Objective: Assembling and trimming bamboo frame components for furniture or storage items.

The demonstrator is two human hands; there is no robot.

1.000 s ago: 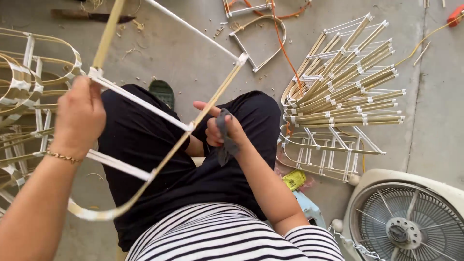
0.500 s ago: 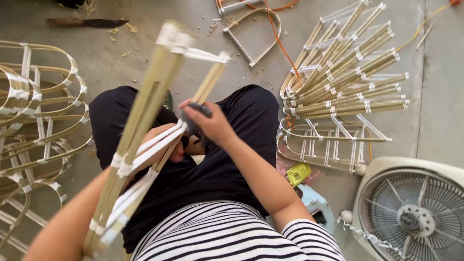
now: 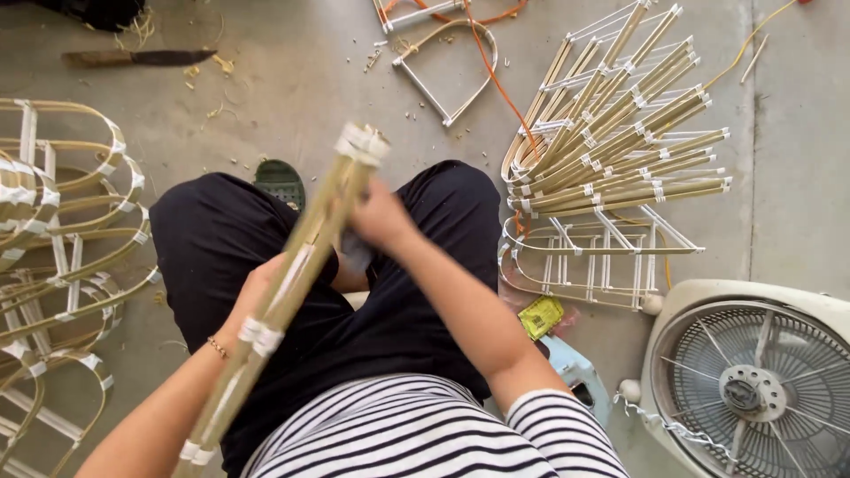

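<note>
Left hand: you grasp the bamboo frame, seen edge-on over your lap.
Right hand: closed on a grey cloth, touching the frame.
Around: frame stacks on the floor, fan at right.

Pale tan bamboo frame, black trousers, seemingly navy-and-white striped shirt.

Bamboo frame: pale split strips w/ white tape joints; seen edge-on, tilted diagonal from lower left to upper right above the lap; held approx. mid-length; top end taped.
</note>
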